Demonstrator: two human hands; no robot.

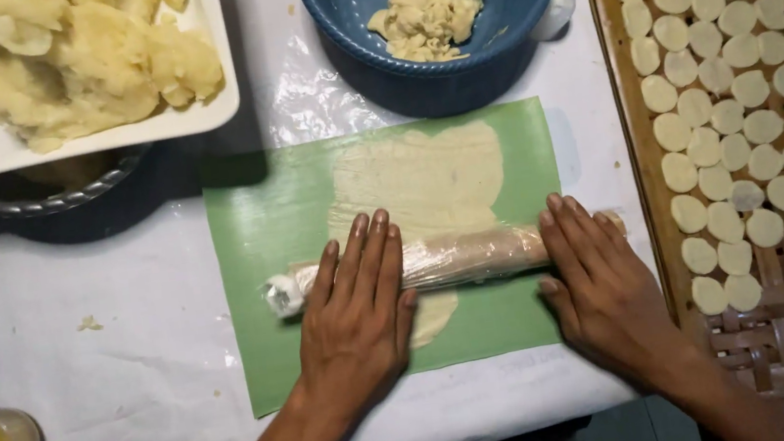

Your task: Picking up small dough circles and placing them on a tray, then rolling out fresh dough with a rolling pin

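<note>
Rolling step: left hand [355,305] and right hand [598,275], grips spread flat, press plastic-wrapped rolling pin [456,257] over pale flattened dough sheet [422,182] on green mat [253,227]; next move needs even pressure.

My table [162,378] wears a white, wrinkled plastic cover catching soft glare near the frame's top centre. Dark floor [617,427] shows along the bottom edge, lower right.

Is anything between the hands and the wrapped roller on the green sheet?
Nothing visible: the left hand and right hand rest palms-down directly on the plastic-wrapped roller, which lies across the flattened dough.
</note>
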